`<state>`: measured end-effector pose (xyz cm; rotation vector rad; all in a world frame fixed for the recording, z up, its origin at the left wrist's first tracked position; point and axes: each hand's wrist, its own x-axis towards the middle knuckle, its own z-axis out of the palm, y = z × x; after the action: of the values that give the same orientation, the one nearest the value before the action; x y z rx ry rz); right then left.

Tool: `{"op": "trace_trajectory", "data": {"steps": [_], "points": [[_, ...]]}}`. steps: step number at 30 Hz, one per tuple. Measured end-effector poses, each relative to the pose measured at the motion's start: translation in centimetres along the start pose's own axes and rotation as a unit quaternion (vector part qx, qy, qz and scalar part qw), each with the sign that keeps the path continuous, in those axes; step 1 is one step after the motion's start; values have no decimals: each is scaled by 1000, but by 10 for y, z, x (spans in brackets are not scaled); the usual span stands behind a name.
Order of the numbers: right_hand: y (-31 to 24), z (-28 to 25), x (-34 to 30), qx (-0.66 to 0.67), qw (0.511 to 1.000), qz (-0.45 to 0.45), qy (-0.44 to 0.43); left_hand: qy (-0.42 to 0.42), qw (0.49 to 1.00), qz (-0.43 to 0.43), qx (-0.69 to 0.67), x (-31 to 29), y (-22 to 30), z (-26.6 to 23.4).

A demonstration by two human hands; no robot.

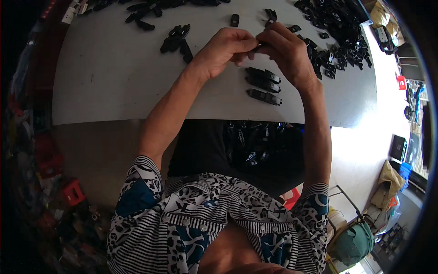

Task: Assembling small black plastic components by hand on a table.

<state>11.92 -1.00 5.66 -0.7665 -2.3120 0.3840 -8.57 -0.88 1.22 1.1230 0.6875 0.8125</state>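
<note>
My left hand (226,49) and my right hand (288,54) meet above the far middle of the table, fingertips pinched together. Between them is a small black part (258,47), mostly hidden by the fingers, so its shape cannot be made out. Just nearer to me, three long black plastic pieces (264,97) lie side by side, each with a small pale mark on top. One small black block (235,20) sits alone beyond my left hand.
A big heap of small black parts (340,32) covers the table's far right. A cluster of longer black pieces (175,38) lies left of my hands on the grey table (105,91), with more along its far edge. Below the near edge, shiny black pieces (255,141) fill the space by my lap.
</note>
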Motion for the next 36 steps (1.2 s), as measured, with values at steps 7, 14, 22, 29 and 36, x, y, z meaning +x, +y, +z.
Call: {"op": "trace_trajectory", "data": {"steps": [7, 14, 22, 29, 36], "points": [[35, 21, -26, 117, 972, 200, 31, 245, 827, 120, 492, -3, -15, 6], [30, 21, -27, -50, 994, 99, -14, 230, 786, 144, 555, -2, -23, 10], [29, 12, -32, 2, 991, 137, -8, 207, 800, 167, 538, 2, -27, 11], [28, 9, -32, -39, 991, 115, -48, 206, 825, 146, 506, 1, -25, 11], [16, 9, -39, -57, 986, 148, -52, 225, 781, 174, 557, -1, -24, 15]]}}
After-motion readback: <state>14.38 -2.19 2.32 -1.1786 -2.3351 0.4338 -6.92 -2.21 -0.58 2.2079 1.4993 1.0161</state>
